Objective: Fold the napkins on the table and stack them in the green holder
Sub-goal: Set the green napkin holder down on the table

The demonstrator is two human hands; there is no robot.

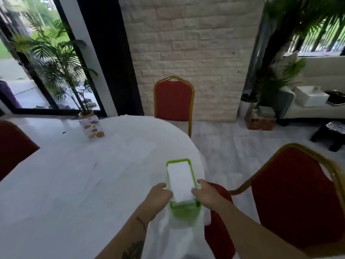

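A green holder stands near the table's right edge, close to me. A folded white napkin lies in its top, filling the opening. My left hand is at the holder's near left side and my right hand at its near right side, both with fingertips on the near end of the napkin. Flat white napkins lie unfolded on the white tablecloth just beyond the holder, hard to tell from the cloth.
A printed card lies at the table's far edge. Red chairs with gold frames stand at the far side, the left and the right. Potted palms and windows are behind.
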